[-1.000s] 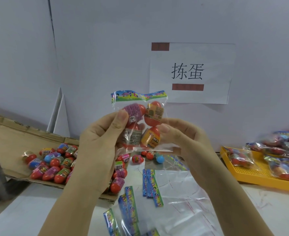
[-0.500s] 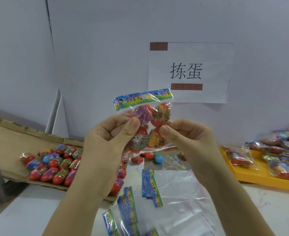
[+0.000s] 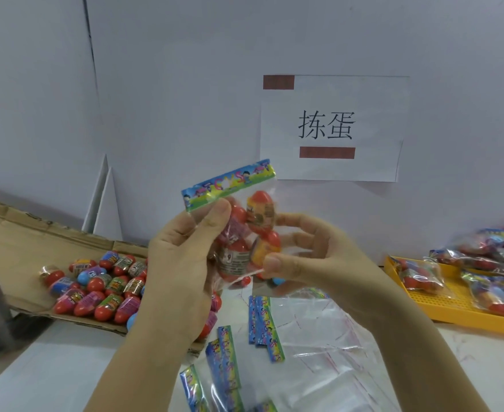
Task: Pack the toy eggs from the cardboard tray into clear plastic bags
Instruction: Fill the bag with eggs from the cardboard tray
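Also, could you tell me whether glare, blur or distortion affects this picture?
Head view: lighting even, no hard shadows; the wall seam bows from wide-angle distortion; glare streaks the empty bags; the held bag is fairly sharp; packed bags at the right edge look soft.

One wide-angle view from our head, facing forward and down.
We are close in: our left hand (image 3: 182, 263) and right hand (image 3: 313, 257), gripping a clear plastic bag (image 3: 230, 184), fill the centre near the lens. The pale grey wall (image 3: 185, 84) with its white paper sign (image 3: 378, 114) faces us squarely beyond. The flat brown cardboard tray (image 3: 22, 248) lies low at left, and the yellow perforated plastic tray (image 3: 453, 310) at the right edge.
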Demonstrator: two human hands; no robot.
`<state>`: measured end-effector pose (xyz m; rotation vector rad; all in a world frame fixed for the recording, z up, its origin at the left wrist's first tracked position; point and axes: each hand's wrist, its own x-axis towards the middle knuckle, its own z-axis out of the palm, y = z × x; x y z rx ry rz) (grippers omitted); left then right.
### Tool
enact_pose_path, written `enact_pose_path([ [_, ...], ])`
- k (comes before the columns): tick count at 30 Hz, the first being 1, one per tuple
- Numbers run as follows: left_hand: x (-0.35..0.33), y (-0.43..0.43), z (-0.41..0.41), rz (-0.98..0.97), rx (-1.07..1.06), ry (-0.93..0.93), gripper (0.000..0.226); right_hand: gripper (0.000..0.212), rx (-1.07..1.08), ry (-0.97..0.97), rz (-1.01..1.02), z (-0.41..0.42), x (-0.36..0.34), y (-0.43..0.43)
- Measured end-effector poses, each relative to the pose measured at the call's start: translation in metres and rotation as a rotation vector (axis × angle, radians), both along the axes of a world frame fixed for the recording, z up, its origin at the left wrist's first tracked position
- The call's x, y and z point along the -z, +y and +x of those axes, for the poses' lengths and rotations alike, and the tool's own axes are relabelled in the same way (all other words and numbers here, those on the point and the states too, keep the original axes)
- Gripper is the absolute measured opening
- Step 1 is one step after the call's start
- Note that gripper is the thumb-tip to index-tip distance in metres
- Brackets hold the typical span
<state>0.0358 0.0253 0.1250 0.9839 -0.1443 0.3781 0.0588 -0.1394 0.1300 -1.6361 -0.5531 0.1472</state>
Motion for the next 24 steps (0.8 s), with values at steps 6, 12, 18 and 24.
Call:
enact_pose_path([
  [6, 0.0, 0.012, 0.003, 0.061, 0.139, 0.019, 0.06, 0.031, -0.001, 0.088, 0.318, 0.001, 0.004, 0.011],
  [12, 0.005, 0.01, 0.006, 0.264, 0.161, 0.103, 0.033, 0.041, 0.035, 0.117, 0.402, 0.003, 0.005, 0.014],
  [18, 0.005, 0.014, 0.008, 0.227, 0.144, 0.11, 0.03, 0.029, 0.163, 0.122, 0.539, 0.007, 0.012, 0.013],
  [24, 0.007, 0.017, 0.011, 0.19, 0.058, 0.049, 0.014, 0.027, 0.202, 0.078, 0.506, 0.007, 0.006, 0.003],
])
